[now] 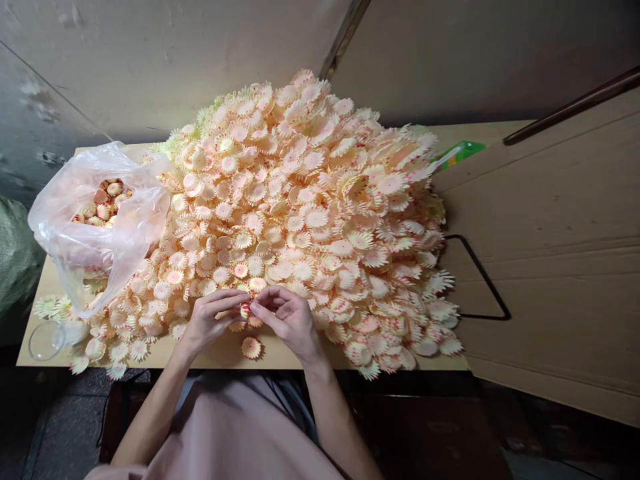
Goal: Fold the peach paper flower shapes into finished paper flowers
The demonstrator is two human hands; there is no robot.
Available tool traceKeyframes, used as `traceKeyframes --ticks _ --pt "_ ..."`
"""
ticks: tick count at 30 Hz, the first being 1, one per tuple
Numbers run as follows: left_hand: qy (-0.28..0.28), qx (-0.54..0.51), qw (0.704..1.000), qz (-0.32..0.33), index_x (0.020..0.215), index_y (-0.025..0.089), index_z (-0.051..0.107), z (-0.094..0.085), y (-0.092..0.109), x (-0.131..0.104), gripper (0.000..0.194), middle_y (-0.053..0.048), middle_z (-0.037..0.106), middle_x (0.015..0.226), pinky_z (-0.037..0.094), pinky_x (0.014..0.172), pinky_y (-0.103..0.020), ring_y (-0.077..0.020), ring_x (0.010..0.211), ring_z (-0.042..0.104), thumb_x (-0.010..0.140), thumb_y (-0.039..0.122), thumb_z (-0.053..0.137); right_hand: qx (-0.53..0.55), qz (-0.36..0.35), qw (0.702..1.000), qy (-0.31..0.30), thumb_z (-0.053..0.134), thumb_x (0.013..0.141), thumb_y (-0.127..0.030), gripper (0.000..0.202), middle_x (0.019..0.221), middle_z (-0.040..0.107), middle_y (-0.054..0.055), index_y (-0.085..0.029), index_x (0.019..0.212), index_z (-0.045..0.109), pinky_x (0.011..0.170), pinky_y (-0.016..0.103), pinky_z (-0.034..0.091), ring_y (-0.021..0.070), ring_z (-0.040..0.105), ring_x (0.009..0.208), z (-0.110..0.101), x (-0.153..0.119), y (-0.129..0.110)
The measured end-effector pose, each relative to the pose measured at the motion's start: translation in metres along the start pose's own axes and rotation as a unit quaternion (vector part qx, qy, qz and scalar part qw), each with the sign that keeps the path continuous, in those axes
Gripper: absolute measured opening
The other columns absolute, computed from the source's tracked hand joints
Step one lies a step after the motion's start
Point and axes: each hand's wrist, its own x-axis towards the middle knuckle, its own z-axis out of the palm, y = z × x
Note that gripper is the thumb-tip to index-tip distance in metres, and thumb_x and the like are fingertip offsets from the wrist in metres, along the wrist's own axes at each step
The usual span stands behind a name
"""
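Between my two hands is a small red and yellow petal piece (245, 310), curled up. My left hand (213, 320) pinches it from the left with the fingertips. From the right, my right hand (287, 320) has thumb and forefinger closed at its edge. Just below the hands, a loose flower-shaped disc (251, 347) lies flat near the table's front edge. A large heap of pale pink and cream petal discs (310, 213) rises directly beyond my hands.
A clear plastic bag (125, 227) holding rolled pieces (104, 211) sits at the left. A clear round container (47, 340) is at the front left corner. Cardboard (550, 253) stands at the right beside a black metal handle (483, 273). A wall (200, 53) is behind.
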Motion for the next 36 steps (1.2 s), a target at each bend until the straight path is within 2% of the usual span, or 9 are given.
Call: traceKeyframes --ticks 18,23,28,32,36 --pt "0.003 -0.004 1.000 0.004 0.113 0.022 0.075 0.001 0.001 0.002 0.028 -0.011 0.075 0.109 0.062 0.082 -0.026 -0.0180 0.095 0.074 0.085 0.018 0.071 0.014 0.020 1.000 -0.015 0.078 0.078 -0.032 0.018 0.079 0.069 0.002 -0.020 0.085 0.067 0.067 0.025 0.055 0.0137 0.066 0.070 -0.001 0.000 0.005" --pt "-0.001 -0.079 0.995 -0.055 0.114 0.021 0.074 0.000 0.004 0.001 0.031 -0.012 0.075 0.111 0.063 0.079 -0.025 -0.0194 0.097 0.074 0.083 0.022 0.074 0.031 0.028 0.999 0.000 0.078 0.078 -0.033 0.019 0.078 0.066 0.001 -0.020 0.083 0.065 0.068 0.025 0.055 0.0137 0.064 0.071 0.000 0.000 0.008" --pt "0.009 -0.168 0.975 -0.148 0.111 0.018 0.075 0.003 0.005 -0.002 0.032 -0.012 0.074 0.108 0.064 0.073 -0.027 -0.0231 0.099 0.072 0.080 0.028 0.077 0.052 0.034 0.998 0.028 0.080 0.074 -0.035 0.025 0.079 0.065 0.001 -0.020 0.079 0.060 0.070 0.027 0.056 0.0145 0.063 0.072 0.005 0.001 0.007" --pt "0.062 -0.206 0.949 -0.230 0.106 0.016 0.076 0.008 0.006 -0.006 0.034 -0.010 0.075 0.105 0.062 0.070 -0.025 -0.0200 0.089 0.072 0.075 0.032 0.081 0.070 0.028 0.996 0.054 0.081 0.071 -0.036 0.030 0.080 0.066 0.002 -0.021 0.076 0.056 0.068 0.026 0.056 0.0145 0.063 0.073 0.007 0.001 0.008" --pt "0.098 -0.230 0.934 -0.254 0.106 0.015 0.075 0.010 0.004 -0.008 0.039 -0.006 0.076 0.099 0.061 0.071 -0.023 -0.0155 0.079 0.072 0.072 0.033 0.082 0.080 0.042 0.994 0.059 0.082 0.070 -0.038 0.032 0.082 0.065 0.002 -0.021 0.076 0.055 0.061 0.025 0.056 0.0140 0.060 0.071 0.006 -0.001 0.010"
